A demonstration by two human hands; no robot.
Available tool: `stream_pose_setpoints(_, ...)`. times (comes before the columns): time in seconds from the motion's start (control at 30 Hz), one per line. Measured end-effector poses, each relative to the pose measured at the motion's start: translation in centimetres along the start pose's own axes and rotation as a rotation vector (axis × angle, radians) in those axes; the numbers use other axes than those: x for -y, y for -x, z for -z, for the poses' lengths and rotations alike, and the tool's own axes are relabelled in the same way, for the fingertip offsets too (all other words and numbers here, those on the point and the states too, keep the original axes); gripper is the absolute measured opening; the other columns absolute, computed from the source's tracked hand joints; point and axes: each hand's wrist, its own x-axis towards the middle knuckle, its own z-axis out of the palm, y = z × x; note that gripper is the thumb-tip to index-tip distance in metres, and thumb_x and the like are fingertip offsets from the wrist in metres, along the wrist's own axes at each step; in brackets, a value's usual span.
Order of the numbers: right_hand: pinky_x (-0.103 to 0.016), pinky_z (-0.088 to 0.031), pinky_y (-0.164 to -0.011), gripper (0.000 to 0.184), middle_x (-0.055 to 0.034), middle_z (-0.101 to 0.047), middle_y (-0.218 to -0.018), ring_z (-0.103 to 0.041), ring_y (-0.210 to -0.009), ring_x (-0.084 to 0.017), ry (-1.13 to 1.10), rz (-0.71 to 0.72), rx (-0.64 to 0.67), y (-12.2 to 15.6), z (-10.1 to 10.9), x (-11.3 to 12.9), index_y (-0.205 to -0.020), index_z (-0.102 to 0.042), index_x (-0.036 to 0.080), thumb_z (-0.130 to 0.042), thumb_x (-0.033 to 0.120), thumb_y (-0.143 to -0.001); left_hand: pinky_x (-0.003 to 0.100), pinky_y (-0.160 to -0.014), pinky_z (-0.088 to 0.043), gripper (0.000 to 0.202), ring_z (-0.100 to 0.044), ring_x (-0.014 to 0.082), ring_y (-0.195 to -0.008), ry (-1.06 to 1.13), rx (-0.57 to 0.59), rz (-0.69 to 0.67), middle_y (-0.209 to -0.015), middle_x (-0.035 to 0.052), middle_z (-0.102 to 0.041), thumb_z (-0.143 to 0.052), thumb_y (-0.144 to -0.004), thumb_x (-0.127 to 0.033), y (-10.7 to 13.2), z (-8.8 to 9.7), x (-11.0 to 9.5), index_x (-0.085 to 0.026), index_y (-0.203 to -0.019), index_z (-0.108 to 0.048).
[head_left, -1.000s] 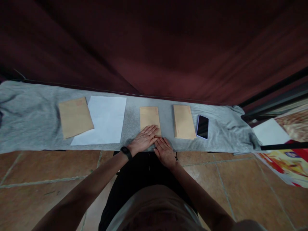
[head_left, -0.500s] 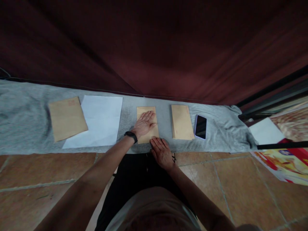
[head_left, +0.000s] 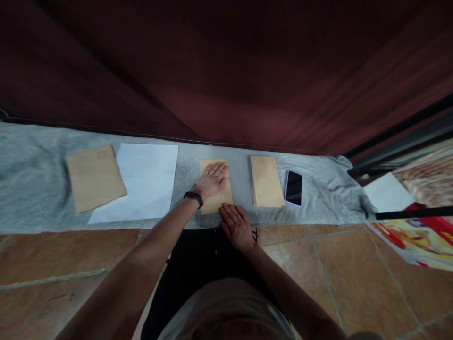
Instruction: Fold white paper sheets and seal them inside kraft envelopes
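Observation:
A tan paper envelope (head_left: 214, 206) lies on the grey cloth in front of me. My left hand (head_left: 211, 181), with a black band at its wrist, rests flat across the envelope's upper part, fingers stretched out. At the envelope's lower right corner, my right hand (head_left: 238, 227) touches its edge with extended fingers, palm down. Neither hand is closed round anything. To the right lies a stack of similar envelopes (head_left: 267, 182). Farther left, a larger tan envelope (head_left: 95, 179) overlaps white paper sheets (head_left: 148, 179).
A phone (head_left: 293, 188) lies right of the stack. The grey cloth (head_left: 325, 189) covers a narrow surface, with dark red fabric (head_left: 226, 85) hanging behind it. At the right are a black bar (head_left: 414, 213), a white sheet (head_left: 387, 192) and a printed red-yellow package (head_left: 421, 241).
The view has shifted slightly. Both hands keep nearly the same place on the envelope, still flat.

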Motion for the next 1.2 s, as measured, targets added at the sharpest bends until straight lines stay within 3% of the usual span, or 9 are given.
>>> stream_pose_setpoints(0.47, -0.046, -0.028, -0.124, 0.046, -0.0088, -0.055, -0.150, -0.043, -0.144, -0.023, -0.077, -0.014, -0.036, 0.0, 0.1, -0.1, -0.148, -0.048, 0.018, -0.044, 0.027, -0.104, 0.040, -0.128, -0.011, 0.055, -0.021, 0.0181, -0.155, 0.059, 0.035, -0.283, -0.165, 0.0050, -0.033, -0.027, -0.106, -0.039, 5.9, 0.1, -1.2, -0.019, -0.158, -0.034)
stream_pose_setpoints(0.83, -0.048, -0.034, -0.122, 0.038, -0.0120, -0.062, -0.138, -0.050, -0.137, -0.022, -0.149, 0.004, -0.134, 0.1, 0.0, -0.1, -0.139, -0.054, 0.017, -0.043, 0.019, -0.102, 0.041, -0.128, -0.012, 0.053, -0.022, 0.0176, -0.155, 0.050, 0.052, -0.356, -0.165, 0.0060, -0.033, -0.030, -0.107, -0.035, 10.0, 1.2, -2.5, -0.019, -0.157, -0.033)
stream_pose_setpoints(1.0, -0.046, -0.042, -0.117, 0.033, -0.0126, -0.067, -0.127, -0.056, -0.130, -0.022, -0.254, -0.102, -0.215, 0.0, -0.1, -0.1, -0.128, -0.061, 0.017, -0.039, 0.023, -0.104, 0.040, -0.129, -0.012, 0.056, -0.021, 0.0178, -0.155, 0.042, 0.060, -0.387, -0.166, 0.0059, -0.031, -0.034, -0.106, -0.039, 11.2, 1.7, -2.5, -0.021, -0.159, -0.030)
stream_pose_setpoints(1.1, -0.042, -0.044, -0.115, 0.041, -0.0135, -0.063, -0.136, -0.053, -0.133, -0.021, -0.320, -0.177, -0.240, -0.6, 0.3, -0.1, -0.138, -0.056, 0.015, -0.033, 0.026, -0.106, 0.040, -0.128, -0.013, 0.059, -0.021, 0.0194, -0.155, 0.044, 0.071, -0.414, -0.166, 0.0082, -0.031, -0.037, -0.105, -0.045, 11.8, 1.8, -2.4, -0.019, -0.158, -0.031)
stream_pose_setpoints(1.2, -0.044, -0.034, -0.122, 0.049, -0.0111, -0.050, -0.154, -0.042, -0.145, -0.020, -0.251, -0.107, -0.140, -1.5, 0.9, 0.0, -0.154, -0.040, 0.017, -0.031, 0.029, -0.107, 0.041, -0.128, -0.017, 0.063, -0.025, 0.0215, -0.154, 0.051, 0.076, -0.413, -0.163, 0.0122, -0.035, -0.042, -0.103, -0.050, 12.3, 1.5, -2.1, -0.016, -0.156, -0.035)
